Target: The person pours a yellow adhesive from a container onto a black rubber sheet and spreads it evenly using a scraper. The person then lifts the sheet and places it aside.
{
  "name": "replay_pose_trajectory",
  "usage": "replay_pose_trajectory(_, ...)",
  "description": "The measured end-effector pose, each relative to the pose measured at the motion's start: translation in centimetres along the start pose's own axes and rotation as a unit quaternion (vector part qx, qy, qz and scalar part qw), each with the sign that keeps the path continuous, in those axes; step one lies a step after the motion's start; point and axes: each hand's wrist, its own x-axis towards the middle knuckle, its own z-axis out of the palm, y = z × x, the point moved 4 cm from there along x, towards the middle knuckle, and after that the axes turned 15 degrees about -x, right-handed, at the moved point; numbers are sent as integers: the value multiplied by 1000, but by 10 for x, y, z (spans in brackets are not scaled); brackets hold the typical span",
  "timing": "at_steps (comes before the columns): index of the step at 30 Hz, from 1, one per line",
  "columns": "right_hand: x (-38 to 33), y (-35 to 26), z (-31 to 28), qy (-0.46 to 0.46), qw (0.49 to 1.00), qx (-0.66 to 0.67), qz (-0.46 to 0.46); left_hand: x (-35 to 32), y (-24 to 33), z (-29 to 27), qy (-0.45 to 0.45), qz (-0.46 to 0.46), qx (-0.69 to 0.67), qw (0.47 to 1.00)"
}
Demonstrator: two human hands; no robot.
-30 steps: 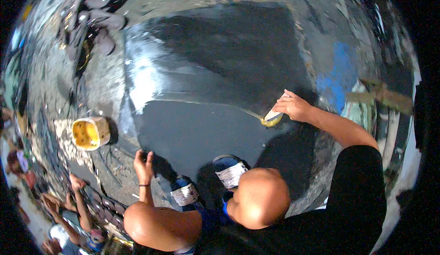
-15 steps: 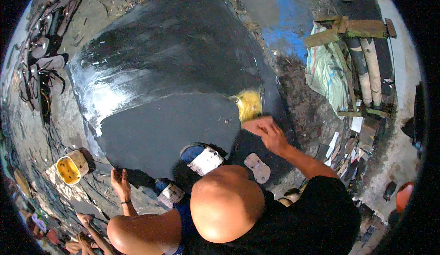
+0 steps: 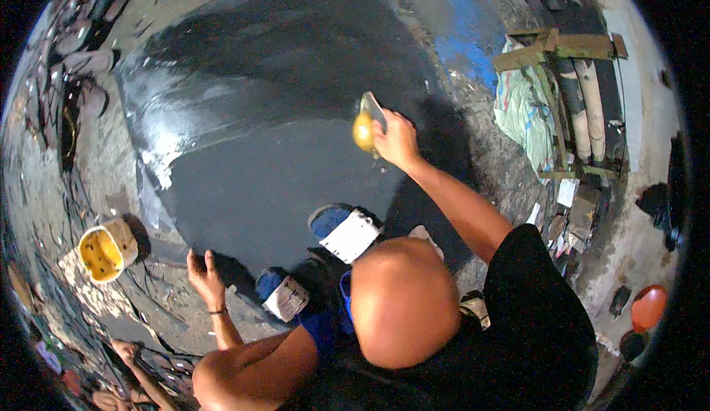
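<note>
A large dark sheet (image 3: 244, 189) lies flat on the ground before me; its far part is glossy, its near part matt. My right hand (image 3: 397, 142) grips a flat spreader (image 3: 376, 111) over the right half of the sheet. A yellow glue-like blob (image 3: 363, 131) sits against the spreader's left side. At the sheet's near left edge, my left hand (image 3: 206, 279) has its fingers stretched out, thumb apart; whether they touch the sheet is unclear. To its left stands a pale tub (image 3: 122, 239) with yellow, dark-specked stuff inside.
My sandalled feet, in a right sandal (image 3: 349, 235) and a left sandal (image 3: 285, 296), are at the sheet's near edge. A wooden frame (image 3: 562, 45) with a green sack (image 3: 526, 115) stands right. Black strips and scraps (image 3: 70, 108) lie left. Another person's hand (image 3: 126, 350) shows lower left.
My right hand has moved up and left, and the spreader is now tilted up with the yellow stuff gathered against it. The yellow patch on the sheet is gone. My left hand stays near the edge.
</note>
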Motion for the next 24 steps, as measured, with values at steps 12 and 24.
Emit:
replay_pose_trajectory(12,14,-320,42,-121,962,2,-244,-36,21,-4,-7,-3,-35,999)
replay_pose_trajectory(24,-103,-382,36,-170,689,84,-700,-78,-10,-7,77,2,17,997)
